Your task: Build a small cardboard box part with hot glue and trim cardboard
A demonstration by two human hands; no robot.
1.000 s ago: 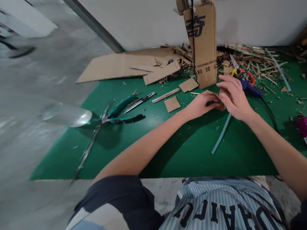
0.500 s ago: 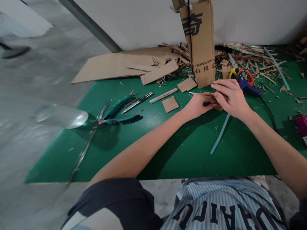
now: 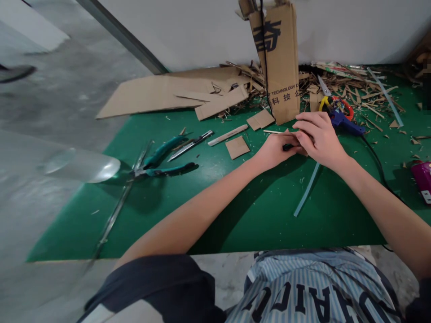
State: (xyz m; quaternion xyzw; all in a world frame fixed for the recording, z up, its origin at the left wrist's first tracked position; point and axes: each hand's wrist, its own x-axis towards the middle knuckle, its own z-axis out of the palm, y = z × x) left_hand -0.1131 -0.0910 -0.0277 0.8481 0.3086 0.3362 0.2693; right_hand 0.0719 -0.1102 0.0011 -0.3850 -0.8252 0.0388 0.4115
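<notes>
Cardboard piece [image 3: 305, 154] is located between the two hands, right of the middle of the worktop [image 3: 330, 224]; most of it is hidden by fingers, and contact with the surface cannot be confirmed. Left hand [image 3: 276, 150] pinches the piece in a narrow grip from the left. Right hand [image 3: 318, 137] arches over it with fingers bent; whether this hand also grips cannot be told. The two-sided placement presumably steadies a part too small for a full palm hold. A translucent strip [image 3: 306, 190] extends from beneath the right hand toward the near edge. Near the left edge, pliers [image 3: 138, 171] lie spread, handles directed inward, an orientation that probably suits left-hand pickup. Beyond the left forearm are a cardboard square [image 3: 237, 147], a utility knife [image 3: 190, 146] with its blade exposed, and a flat stick [image 3: 227, 135]. A blue glue gun [image 3: 346, 124] lies just beyond the right hand, likely for short reach, its cord trailing toward the right edge. Scissors [image 3: 325, 85] point to the far edge. An upright cardboard panel [image 3: 281, 67] stands there among scraps [image 3: 360, 89], apparently pushed back to free working space.
</notes>
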